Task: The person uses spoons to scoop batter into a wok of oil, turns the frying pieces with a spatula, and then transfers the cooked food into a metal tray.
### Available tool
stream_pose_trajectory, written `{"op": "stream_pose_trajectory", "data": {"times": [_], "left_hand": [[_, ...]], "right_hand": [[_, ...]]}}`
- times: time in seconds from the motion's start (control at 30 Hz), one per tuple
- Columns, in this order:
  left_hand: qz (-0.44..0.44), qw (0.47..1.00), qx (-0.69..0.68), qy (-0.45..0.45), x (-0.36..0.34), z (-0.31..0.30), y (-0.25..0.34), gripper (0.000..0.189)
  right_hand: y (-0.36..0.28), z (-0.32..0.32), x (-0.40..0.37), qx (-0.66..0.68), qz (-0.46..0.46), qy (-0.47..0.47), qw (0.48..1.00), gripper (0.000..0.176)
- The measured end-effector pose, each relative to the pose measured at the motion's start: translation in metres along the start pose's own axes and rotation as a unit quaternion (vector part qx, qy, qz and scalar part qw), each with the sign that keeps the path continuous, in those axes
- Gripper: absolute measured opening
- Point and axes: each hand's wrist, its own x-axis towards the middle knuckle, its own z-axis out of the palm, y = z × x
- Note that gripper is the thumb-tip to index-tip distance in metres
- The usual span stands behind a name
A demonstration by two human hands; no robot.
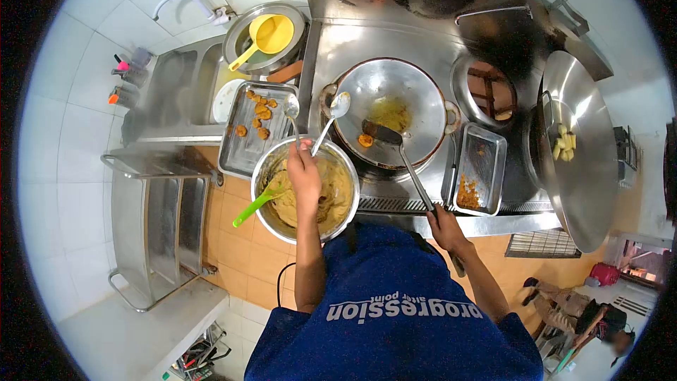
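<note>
My left hand (305, 175) is closed on the handle of a metal spoon (291, 107), above a steel bowl (355, 194) of thick yellowish batter (335, 183). A second spoon (340, 104) leans from the bowl toward the wok's left handle, and a green-handled utensil (254, 209) rests in the batter. My right hand (446, 228) grips the long handle of a spatula (383, 132), whose dark blade is in the wok (416, 92). Beside the blade lies one orange-brown fried piece (365, 140), near yellow oil at the wok's bottom.
Left of the wok, a tray (233, 148) holds several fried pieces; beyond it, a yellow dipper (273, 34) rests on a pot. To the right are a small tray with crumbs (481, 162), an open burner (491, 92) and a large tilted pan (585, 169). A person (599, 321) is at lower right.
</note>
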Motion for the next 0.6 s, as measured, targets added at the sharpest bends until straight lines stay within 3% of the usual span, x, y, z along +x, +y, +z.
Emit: {"op": "stream_pose_trajectory", "data": {"times": [0.23,0.43,0.47,0.6], "left_hand": [[0.016,0.999,0.013,-0.029,-0.003,0.008,-0.009,0.022],[0.08,0.997,0.013,0.014,0.001,0.008,-0.005,0.023],[-0.004,1.0,0.007,-0.02,-0.004,0.0,-0.002,0.024],[0.03,1.0,0.003,-0.004,-0.005,0.0,-0.005,0.024]], "right_hand": [[0.005,0.005,-0.009,-0.013,-0.013,0.021,1.0,0.04],[-0.001,0.013,-0.018,-0.095,-0.011,0.03,0.995,0.032],[0.0,0.015,-0.019,-0.104,-0.029,0.047,0.993,0.031],[0.002,0.022,-0.021,-0.11,-0.051,0.072,0.99,0.029]]}}
